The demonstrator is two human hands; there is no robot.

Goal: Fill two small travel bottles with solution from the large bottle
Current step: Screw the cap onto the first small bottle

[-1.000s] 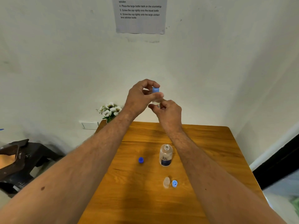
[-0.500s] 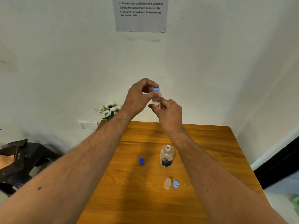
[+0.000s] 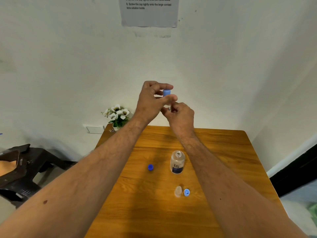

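Note:
Both hands are raised above the far end of the wooden table (image 3: 223,152). My left hand (image 3: 151,100) pinches the light blue cap (image 3: 166,92) of a small travel bottle (image 3: 169,108), whose body is mostly hidden in my right hand (image 3: 181,117). On the table the large clear bottle (image 3: 177,162) stands upright with its neck uncapped. Its dark blue cap (image 3: 150,167) lies to the left. Nearer to me stands a second small clear travel bottle (image 3: 178,191), uncapped, with its light blue cap (image 3: 186,192) right beside it.
A small pot of white flowers (image 3: 117,115) stands at the table's far left corner against the wall. A printed instruction sheet (image 3: 149,12) hangs on the wall. A dark chair (image 3: 25,165) stands to the left of the table.
My hands have stayed on the small bottle and its cap; the left fingers have shifted slightly around the cap. Nothing on the table has moved.

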